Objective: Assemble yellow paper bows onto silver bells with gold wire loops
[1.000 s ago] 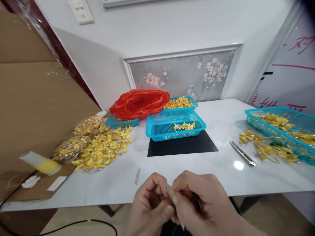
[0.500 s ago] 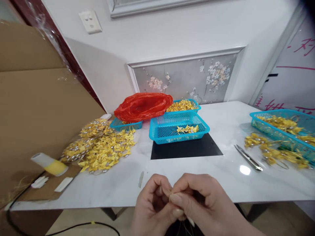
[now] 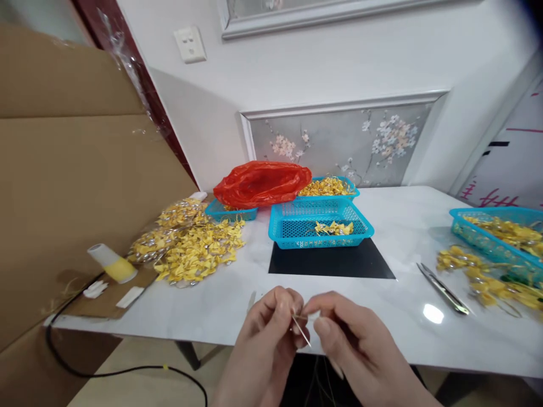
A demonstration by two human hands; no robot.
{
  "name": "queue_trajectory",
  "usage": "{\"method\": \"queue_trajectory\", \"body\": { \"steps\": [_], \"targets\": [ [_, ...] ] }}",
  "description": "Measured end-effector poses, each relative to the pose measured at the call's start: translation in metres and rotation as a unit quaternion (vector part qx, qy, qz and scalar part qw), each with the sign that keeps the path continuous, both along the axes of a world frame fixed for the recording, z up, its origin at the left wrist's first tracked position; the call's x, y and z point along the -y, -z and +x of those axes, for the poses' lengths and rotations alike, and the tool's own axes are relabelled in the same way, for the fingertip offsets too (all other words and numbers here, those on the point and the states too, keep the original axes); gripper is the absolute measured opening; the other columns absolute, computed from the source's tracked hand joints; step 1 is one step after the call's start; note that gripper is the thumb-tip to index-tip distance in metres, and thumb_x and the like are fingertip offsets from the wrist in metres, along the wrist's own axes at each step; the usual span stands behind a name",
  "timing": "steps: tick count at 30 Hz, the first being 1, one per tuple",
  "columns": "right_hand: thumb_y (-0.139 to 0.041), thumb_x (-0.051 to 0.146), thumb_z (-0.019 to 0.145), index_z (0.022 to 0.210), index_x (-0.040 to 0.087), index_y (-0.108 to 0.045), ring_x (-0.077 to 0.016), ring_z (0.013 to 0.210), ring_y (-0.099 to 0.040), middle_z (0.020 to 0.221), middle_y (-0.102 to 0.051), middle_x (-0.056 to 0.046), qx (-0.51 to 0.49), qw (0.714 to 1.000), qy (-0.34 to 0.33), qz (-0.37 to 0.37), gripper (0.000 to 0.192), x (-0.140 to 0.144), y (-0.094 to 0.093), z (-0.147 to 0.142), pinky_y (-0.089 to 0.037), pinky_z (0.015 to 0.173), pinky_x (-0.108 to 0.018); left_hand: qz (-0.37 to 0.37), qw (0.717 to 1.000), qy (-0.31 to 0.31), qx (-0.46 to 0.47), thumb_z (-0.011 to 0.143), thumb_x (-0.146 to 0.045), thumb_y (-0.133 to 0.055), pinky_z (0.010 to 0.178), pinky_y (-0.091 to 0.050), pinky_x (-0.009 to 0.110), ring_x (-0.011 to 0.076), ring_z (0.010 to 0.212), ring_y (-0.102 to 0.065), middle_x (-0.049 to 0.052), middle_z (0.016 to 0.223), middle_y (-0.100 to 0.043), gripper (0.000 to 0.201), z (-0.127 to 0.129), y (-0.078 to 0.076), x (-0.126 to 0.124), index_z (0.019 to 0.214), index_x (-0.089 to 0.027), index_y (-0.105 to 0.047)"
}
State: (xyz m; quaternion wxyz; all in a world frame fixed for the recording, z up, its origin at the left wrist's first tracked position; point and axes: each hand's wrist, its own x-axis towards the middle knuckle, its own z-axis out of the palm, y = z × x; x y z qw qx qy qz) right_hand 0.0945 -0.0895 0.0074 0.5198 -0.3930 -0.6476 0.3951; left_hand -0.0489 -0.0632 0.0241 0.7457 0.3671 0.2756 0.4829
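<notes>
Near the table's front edge my left hand point(image 3: 271, 328) pinches a thin, pale needle-like stick point(image 3: 302, 331), which slants down to the right from the fingertips. A fine tan cord point(image 3: 300, 316) runs across from these fingers toward my right hand point(image 3: 352, 339). The right index finger and thumb are curled close around the cord's end, with a small gap showing between their tips. Thin strands point(image 3: 317, 377) hang below the hands over a dark area. The other fingers of my right hand are mostly hidden.
A blue basket point(image 3: 278, 240) with a few yellow bows stands on a black mat point(image 3: 331, 263). Yellow bow pieces point(image 3: 199, 249) are heaped at left, near a red bag point(image 3: 261, 183). At right lie a snap-off knife point(image 3: 443, 288) and another blue basket point(image 3: 460, 226).
The fingertips, pressed together before, have come slightly apart, and the needle-like stick now shows in my left hand. The view has turned a little left, shifting everything rightward.
</notes>
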Motion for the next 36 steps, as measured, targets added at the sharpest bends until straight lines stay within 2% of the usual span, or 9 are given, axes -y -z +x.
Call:
{"method": "queue_trajectory", "body": {
  "steps": [2,4,7,11,15,20,27,32,36],
  "targets": [
    [-0.053,0.019,0.094,0.112,0.023,-0.059,-0.01,0.051,-0.042,0.064,-0.044,0.006,0.075,0.976,0.092,0.185,0.019,-0.003,0.004,0.001,-0.035,0.047,-0.021,-0.044,0.998,0.023,0.04,0.085,-0.031,-0.072,0.059,-0.039,0.02,0.0108,0.062,-0.039,-0.002,0.07,-0.048,0.025,0.003,-0.002,0.001,0.067,-0.016,-0.062],
    [-0.058,0.006,0.087,0.11,0.022,-0.064,-0.0121,0.062,-0.049,0.075,-0.05,0.001,0.132,0.916,0.166,0.341,0.029,-0.006,0.004,0.002,-0.041,0.053,-0.023,-0.058,0.996,0.032,0.053,0.084,-0.029,-0.073,0.06,-0.04,0.019,0.0102,0.062,-0.04,-0.002,0.07,-0.049,0.023,0.004,-0.003,0.002,0.067,-0.016,-0.063],
    [-0.058,-0.002,0.083,0.095,0.02,-0.072,-0.0177,0.088,-0.055,0.097,-0.055,-0.006,0.143,0.86,0.216,0.439,0.028,-0.009,-0.004,0.004,-0.049,0.073,-0.03,-0.008,0.999,0.023,0.021,0.084,-0.03,-0.073,0.063,-0.043,0.018,0.0098,0.062,-0.041,-0.003,0.072,-0.049,0.025,0.006,-0.006,0.003,0.066,-0.017,-0.061],
    [-0.066,0.01,0.086,0.086,0.026,-0.073,-0.0207,0.11,-0.054,0.115,-0.06,-0.004,0.096,0.913,0.211,0.337,0.018,-0.013,-0.017,0.011,-0.048,0.089,-0.036,0.133,0.985,-0.075,-0.083,0.089,-0.027,-0.067,0.068,-0.045,0.013,0.011,0.088,-0.055,0.002,0.104,-0.059,0.03,0.009,-0.014,0.0,0.063,-0.017,-0.057],
    [-0.068,0.019,0.087,0.085,0.031,-0.074,-0.0196,0.111,-0.06,0.11,-0.067,-0.001,-0.002,0.958,0.171,0.229,0.013,-0.02,-0.03,0.019,-0.053,0.08,-0.031,0.165,0.98,-0.055,-0.093,0.094,-0.031,-0.059,0.042,-0.039,0.011,0.0056,0.066,-0.062,0.003,0.12,-0.058,0.028,0.015,-0.026,-0.006,0.069,-0.018,-0.054],
    [-0.058,0.01,0.09,0.087,0.025,-0.067,-0.0152,0.085,-0.069,0.09,-0.073,0.0,-0.005,0.927,0.223,0.301,0.017,-0.025,-0.043,0.017,-0.055,0.076,-0.028,0.171,0.983,-0.01,-0.064,0.096,-0.032,-0.055,0.045,-0.048,0.013,0.0036,0.053,-0.066,0.004,0.116,-0.063,0.027,0.024,-0.033,-0.008,0.075,-0.017,-0.053],
    [-0.056,0.012,0.092,0.091,0.024,-0.062,-0.0167,0.075,-0.069,0.085,-0.073,-0.002,-0.001,0.895,0.313,0.318,0.013,-0.038,-0.041,0.018,-0.054,0.071,-0.031,0.161,0.983,-0.005,-0.087,0.098,-0.028,-0.052,0.051,-0.053,0.013,0.0049,0.057,-0.069,0.002,0.107,-0.061,0.022,0.027,-0.033,-0.004,0.08,-0.016,-0.056],
    [-0.052,0.02,0.097,0.09,0.023,-0.053,-0.0146,0.072,-0.067,0.081,-0.07,-0.001,-0.071,0.908,0.303,0.28,0.007,-0.049,-0.052,0.028,-0.053,0.066,-0.028,0.166,0.979,0.031,-0.111,0.098,-0.028,-0.052,0.052,-0.054,0.015,0.0066,0.059,-0.071,0.003,0.11,-0.059,0.023,0.025,-0.03,-0.006,0.077,-0.017,-0.052],
    [-0.049,0.033,0.099,0.091,0.023,-0.046,-0.0129,0.063,-0.067,0.08,-0.066,0.0,-0.154,0.938,0.229,0.209,0.014,-0.054,-0.067,0.033,-0.045,0.042,-0.02,0.169,0.974,0.052,-0.139,0.097,-0.029,-0.053,0.053,-0.055,0.017,0.009,0.061,-0.072,0.004,0.111,-0.059,0.024,0.024,-0.027,-0.009,0.076,-0.017,-0.05]
  ]
}}
